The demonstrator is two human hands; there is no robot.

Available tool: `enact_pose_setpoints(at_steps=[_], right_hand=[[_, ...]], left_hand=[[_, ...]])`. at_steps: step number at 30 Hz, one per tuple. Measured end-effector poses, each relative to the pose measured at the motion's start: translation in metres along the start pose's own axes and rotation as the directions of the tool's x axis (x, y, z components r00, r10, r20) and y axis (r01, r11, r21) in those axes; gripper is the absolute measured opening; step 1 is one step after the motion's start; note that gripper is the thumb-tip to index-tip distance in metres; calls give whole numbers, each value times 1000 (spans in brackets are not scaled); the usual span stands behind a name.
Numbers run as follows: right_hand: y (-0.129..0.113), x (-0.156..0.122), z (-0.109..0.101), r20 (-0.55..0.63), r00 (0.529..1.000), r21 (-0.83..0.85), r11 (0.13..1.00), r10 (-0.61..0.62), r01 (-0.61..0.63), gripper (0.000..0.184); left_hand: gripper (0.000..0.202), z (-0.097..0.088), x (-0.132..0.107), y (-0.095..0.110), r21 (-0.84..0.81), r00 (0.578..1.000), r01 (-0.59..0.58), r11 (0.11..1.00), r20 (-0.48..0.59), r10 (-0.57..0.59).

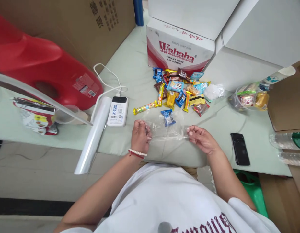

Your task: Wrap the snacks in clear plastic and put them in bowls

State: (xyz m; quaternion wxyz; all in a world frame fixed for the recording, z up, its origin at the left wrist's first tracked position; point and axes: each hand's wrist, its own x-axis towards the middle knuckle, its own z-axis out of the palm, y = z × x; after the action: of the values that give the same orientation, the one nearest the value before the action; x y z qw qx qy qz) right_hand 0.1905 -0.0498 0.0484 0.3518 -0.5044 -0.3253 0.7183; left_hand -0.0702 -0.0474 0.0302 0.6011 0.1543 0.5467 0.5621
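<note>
A clear plastic bag [162, 137] is stretched between my two hands just above the table. My left hand [140, 134] pinches its left side, a white beaded bracelet on the wrist. At the opposite side, the fingers of my right hand [201, 138] are closed on the plastic. One blue-wrapped snack [167, 117] shows at the bag's far part; whether it lies inside or beneath the film I cannot tell. Beyond the bag is a pile of wrapped snacks [175, 86] in blue, yellow, brown and red. A yellow stick-shaped snack [145, 107] lies nearest my left hand.
A white power bank [118, 111] with a cable and a plastic film roll [93, 136] lie left, near a big red jug [48, 68]. A Wahaha carton [179, 48] stands behind the snacks. Right are a filled snack bag [249, 97], a black phone [240, 149] and plastic bottles [283, 141].
</note>
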Motion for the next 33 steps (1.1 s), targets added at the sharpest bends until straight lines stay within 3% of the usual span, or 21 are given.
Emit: enact_pose_setpoints(at_steps=[3,6,8,12,17,18,20,22,23,25,28,30,33], right_hand=[[8,4,11,-62,998,68,998,-5,9,47],[18,8,34,-16,998,172,983,61,-57,72],[21,10,41,12,995,142,985,97,-98,73],[16,10,26,-106,992,-4,997,73,-74,45],[14,3,-4,-289,957,-30,999,16,-26,46],[15,1,-6,-306,952,-23,1000,10,-18,46],[20,-3,-8,-342,940,-5,1000,2,-4,46],[25,-5,-8,-373,928,13,1000,-3,9,45],[28,-6,-7,-383,924,18,1000,-6,14,45],[32,-8,-7,-392,920,18,1000,-15,24,44],[33,-13,-12,-396,918,5,999,-35,40,43],[33,-20,-20,-410,911,-12,999,-40,38,44],[34,-35,-41,-441,896,-95,995,-49,7,46]], left_hand=[[37,5,-5,-3,-43,999,33,999,21,-32],[38,12,-10,-8,-79,998,46,996,55,-42],[39,11,-9,-10,-78,1000,-2,997,21,3],[41,-6,6,-14,13,979,-172,985,-111,173],[43,-31,30,-20,291,938,-265,919,-142,316],[41,-33,31,-20,374,907,-315,872,-151,392],[35,-32,26,-20,567,794,-433,701,-128,594],[34,-27,13,-20,720,660,-511,468,-20,751],[34,-24,6,-21,758,615,-544,359,70,785],[26,-18,-8,-26,746,592,-640,186,324,738],[15,-13,-13,-35,642,591,-765,40,677,438],[28,-15,-6,-38,647,619,-762,-18,737,271],[49,-23,7,-38,682,668,-726,-88,730,148]])
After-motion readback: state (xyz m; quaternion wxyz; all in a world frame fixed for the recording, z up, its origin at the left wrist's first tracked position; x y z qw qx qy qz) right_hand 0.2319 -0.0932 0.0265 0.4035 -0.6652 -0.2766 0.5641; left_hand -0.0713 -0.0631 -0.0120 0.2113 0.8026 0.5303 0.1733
